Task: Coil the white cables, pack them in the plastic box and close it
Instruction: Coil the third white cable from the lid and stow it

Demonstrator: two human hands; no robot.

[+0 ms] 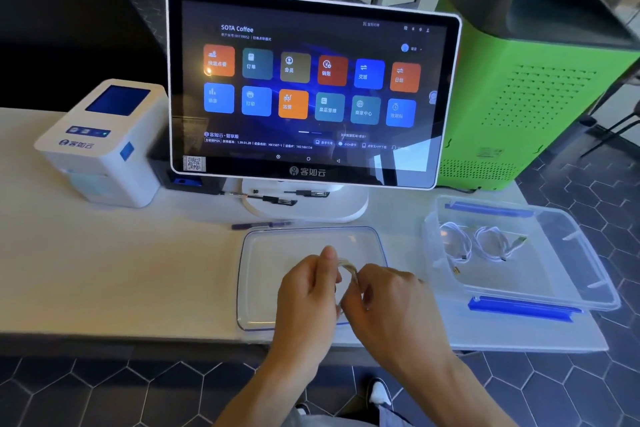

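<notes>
Both hands meet over the clear lid point(263, 246) that lies flat on the white table. My left hand point(306, 291) and my right hand point(381, 298) pinch a small coil of white cable point(348, 269) between them, a little above the lid. To the right stands the clear plastic box point(568, 253) with blue latches, open. Two coiled white cables point(479, 243) lie side by side on its floor.
A point-of-sale touchscreen point(311, 87) on a white stand rises behind the lid, with pens point(263, 198) on its base and a purple pen point(259, 225) in front. A white label printer point(100, 142) sits at left, a green machine point(530, 80) at right.
</notes>
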